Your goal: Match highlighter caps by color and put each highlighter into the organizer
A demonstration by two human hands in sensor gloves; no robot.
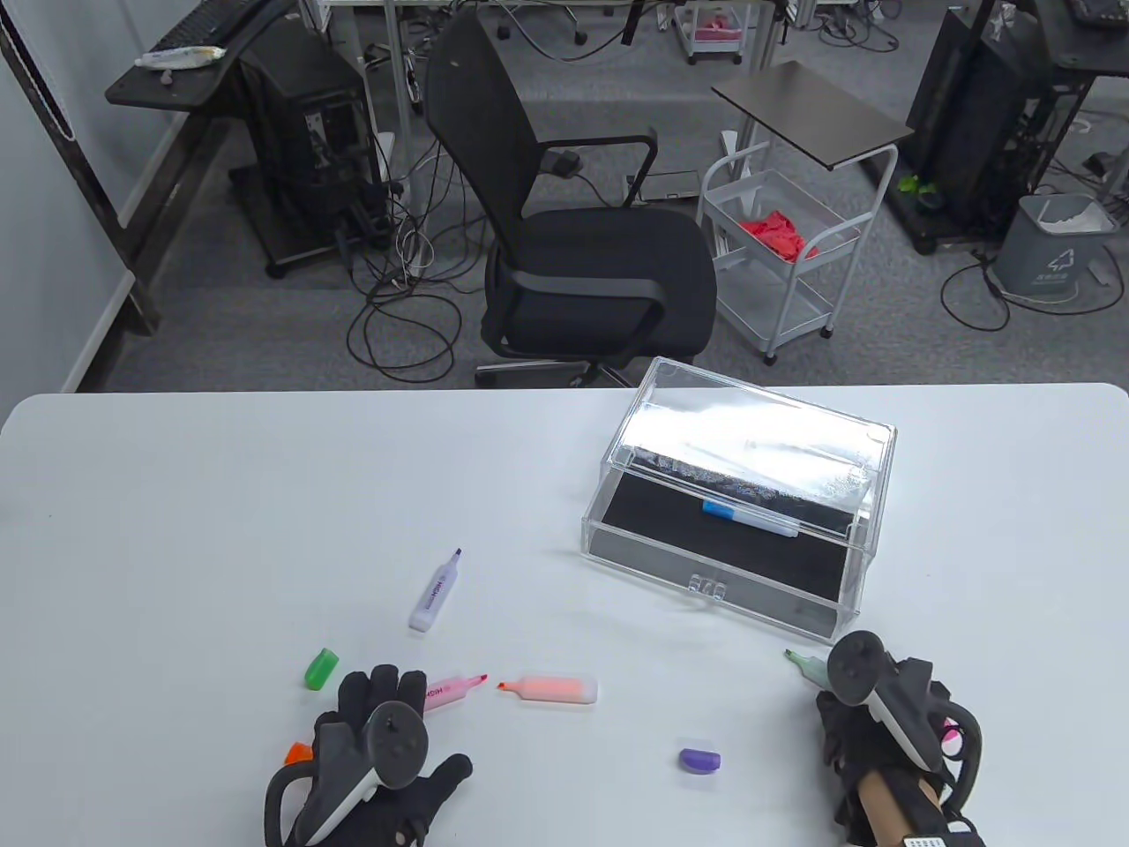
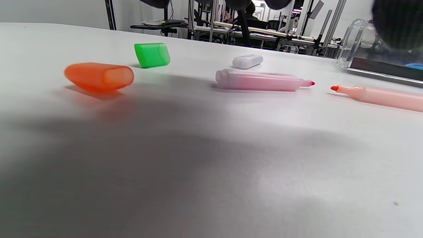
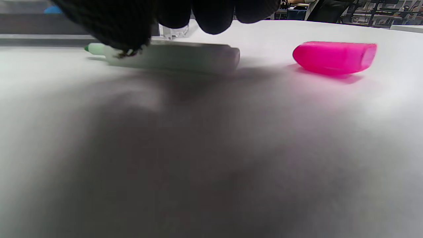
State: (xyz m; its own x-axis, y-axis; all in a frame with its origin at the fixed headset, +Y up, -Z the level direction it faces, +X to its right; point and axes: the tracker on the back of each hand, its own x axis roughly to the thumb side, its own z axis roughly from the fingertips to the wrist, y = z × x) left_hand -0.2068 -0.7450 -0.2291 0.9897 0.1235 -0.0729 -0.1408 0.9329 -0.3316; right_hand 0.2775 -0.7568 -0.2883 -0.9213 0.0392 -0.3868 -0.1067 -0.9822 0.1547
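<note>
A white bench (image 1: 220,494) fills the lower half of the table view. On its right sits a clear organizer (image 1: 750,503), drawer pulled out, with a blue highlighter (image 1: 750,518) inside. At bottom left the left hand (image 1: 370,759) lies flat, fingers (image 1: 384,693) straight and spread, holding nothing; they cover the near end of the pink highlighter (image 1: 454,690), whose barrel reads "HIGH", the rest hidden. At bottom right the right hand (image 1: 869,732) covers most of the green highlighter (image 3: 172,58); whether its fingers (image 3: 211,16) clamp it I cannot tell. Uncapped orange highlighter (image 1: 551,689) and purple highlighter (image 1: 436,591) lie at lower centre; the purple one's print is too small to read. Caps: pink (image 3: 333,57), orange (image 2: 99,76), green (image 1: 321,668), purple (image 1: 700,760)
</note>
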